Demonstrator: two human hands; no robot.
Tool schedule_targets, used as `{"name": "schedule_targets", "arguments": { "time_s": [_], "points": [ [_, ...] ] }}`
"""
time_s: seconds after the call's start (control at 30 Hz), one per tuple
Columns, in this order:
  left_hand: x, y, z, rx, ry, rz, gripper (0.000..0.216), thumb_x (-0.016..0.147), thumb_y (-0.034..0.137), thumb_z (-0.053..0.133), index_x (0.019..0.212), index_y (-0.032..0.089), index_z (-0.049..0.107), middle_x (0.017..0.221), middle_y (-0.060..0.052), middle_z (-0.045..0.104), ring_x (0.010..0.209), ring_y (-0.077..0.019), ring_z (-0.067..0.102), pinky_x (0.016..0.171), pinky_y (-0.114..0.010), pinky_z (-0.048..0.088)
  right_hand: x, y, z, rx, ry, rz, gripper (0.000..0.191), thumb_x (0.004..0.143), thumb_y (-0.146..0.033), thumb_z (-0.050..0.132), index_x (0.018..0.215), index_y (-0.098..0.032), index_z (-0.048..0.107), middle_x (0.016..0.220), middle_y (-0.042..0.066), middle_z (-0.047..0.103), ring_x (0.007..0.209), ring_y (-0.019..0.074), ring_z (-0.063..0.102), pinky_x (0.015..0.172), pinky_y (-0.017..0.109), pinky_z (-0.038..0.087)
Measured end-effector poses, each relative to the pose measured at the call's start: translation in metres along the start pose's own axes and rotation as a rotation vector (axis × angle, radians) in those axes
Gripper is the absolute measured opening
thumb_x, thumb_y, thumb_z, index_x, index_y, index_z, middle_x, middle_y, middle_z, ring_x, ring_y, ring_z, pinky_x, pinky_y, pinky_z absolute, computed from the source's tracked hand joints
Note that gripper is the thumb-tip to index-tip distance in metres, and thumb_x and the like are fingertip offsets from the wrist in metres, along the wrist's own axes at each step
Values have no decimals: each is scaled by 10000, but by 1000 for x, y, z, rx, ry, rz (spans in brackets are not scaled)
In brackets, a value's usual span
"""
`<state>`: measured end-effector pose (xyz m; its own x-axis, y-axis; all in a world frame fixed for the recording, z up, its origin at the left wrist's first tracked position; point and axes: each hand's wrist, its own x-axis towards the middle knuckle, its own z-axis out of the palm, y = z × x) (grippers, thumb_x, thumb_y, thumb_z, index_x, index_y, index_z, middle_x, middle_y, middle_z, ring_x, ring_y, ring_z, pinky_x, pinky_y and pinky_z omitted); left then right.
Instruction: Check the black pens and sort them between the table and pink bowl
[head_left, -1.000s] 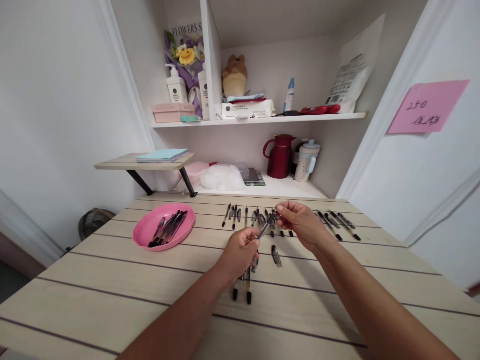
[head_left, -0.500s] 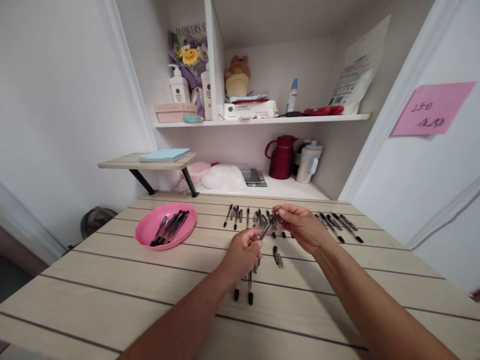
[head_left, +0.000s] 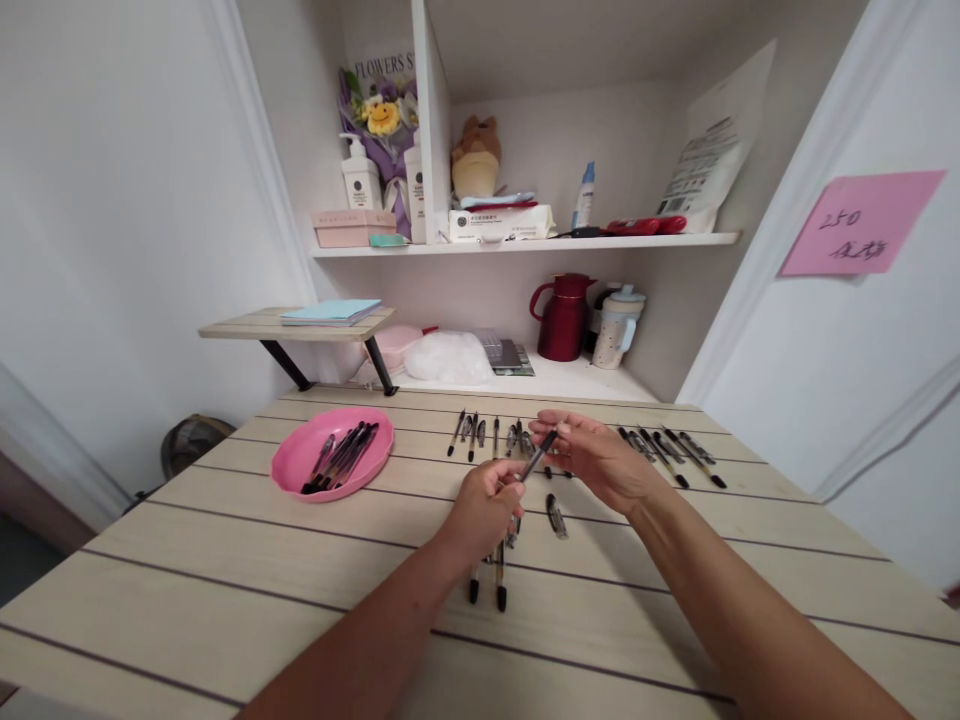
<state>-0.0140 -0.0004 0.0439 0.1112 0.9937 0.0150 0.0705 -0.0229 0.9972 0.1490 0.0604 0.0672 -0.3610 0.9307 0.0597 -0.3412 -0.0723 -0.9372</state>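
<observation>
Over the middle of the table, my left hand (head_left: 489, 508) pinches a slim dark pen (head_left: 534, 460), slanted up to the right. At the pen's upper end is my right hand (head_left: 604, 462), with its thumb against the pen and its fingers behind it. A loose clear-and-black pen cap (head_left: 556, 517) lies just right of my left hand. Below that hand, uncapped pens (head_left: 500, 580) rest with their black ends toward me, partly covered by the hand. Behind both hands runs a row of pens (head_left: 472, 437) and caps (head_left: 512, 437), partly hidden by my right hand.
A pink plate (head_left: 283, 470) holding several pens stands on the left. More pens and caps (head_left: 675, 455) lie to the right. A small raised shelf (head_left: 240, 327) stands at the back left. Farther back are a red jug (head_left: 564, 318) and a tumbler (head_left: 616, 330).
My right hand has shifted slightly left along the pen's upper end, its fingers reaching farther behind the pen. My left hand stays put with its grip on the pen.
</observation>
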Motion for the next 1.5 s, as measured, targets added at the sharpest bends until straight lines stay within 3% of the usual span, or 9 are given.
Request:
{"name": "schedule_targets", "arguments": {
  "time_s": [0.17,0.33,0.43,0.6,0.73,0.87,1.23,1.37,1.5],
  "points": [
    [3,-5,0,-8,4,13,332,714,202,488,1026,127,574,744,-10,479,516,-55,469,394,-144,362,3,4,0,-14,122,-20,203,568,-299,746,671,-191,609,741,5,646,688,125,575,670,275,442],
    [5,-7,-1,-19,43,3,343,716,201,472,1039,141,570,812,-30,520,515,-51,481,377,-138,346,3,5,-1,43,10,11,226,594,-286,729,784,-208,634,852,20,654,766,143,579,706,296,445],
    [5,-7,-2,-10,49,18,346,709,201,479,1038,153,575,856,-37,536,524,-54,497,382,-145,357,3,6,-3,14,78,-22,169,574,-250,745,670,-192,618,773,4,647,704,118,568,684,269,439],
    [7,-11,-3,-19,55,26,342,705,209,494,1029,158,591,807,-24,539,509,-57,497,381,-151,356,3,6,-2,38,11,4,208,620,-292,715,796,-211,641,827,16,652,728,131,572,694,290,440],
    [8,-14,-3,-28,43,30,345,702,224,511,1031,161,593,845,-35,563,516,-59,501,383,-155,356,3,7,-2,6,94,-19,175,589,-294,736,665,-192,616,750,6,648,673,117,565,669,270,434],
    [8,-13,-3,-9,46,16,352,708,219,493,1041,150,584,839,-35,559,525,-58,500,386,-147,356,4,8,-3,23,69,-1,227,599,-327,725,769,-206,634,789,13,651,684,125,568,661,280,441],
    [6,-9,-4,-4,46,-4,362,705,205,493,1051,139,579,821,-38,568,527,-58,500,396,-143,360,2,4,0,-72,111,-58,261,563,-349,739,753,-204,634,755,6,642,653,116,565,636,263,434],
    [7,-8,-5,-30,106,-27,359,703,200,501,1049,139,576,831,-33,549,506,-50,485,382,-145,347,2,2,-5,-323,97,-14,287,651,-454,633,805,-214,597,733,8,638,602,119,567,515,239,388],
    [9,-8,-6,-52,154,-49,368,694,189,505,1052,136,568,847,-27,529,496,-43,478,375,-146,342,0,14,-7,-1083,113,113,243,610,-421,643,676,-195,584,613,37,621,562,168,572,493,265,348]
  ]
}}
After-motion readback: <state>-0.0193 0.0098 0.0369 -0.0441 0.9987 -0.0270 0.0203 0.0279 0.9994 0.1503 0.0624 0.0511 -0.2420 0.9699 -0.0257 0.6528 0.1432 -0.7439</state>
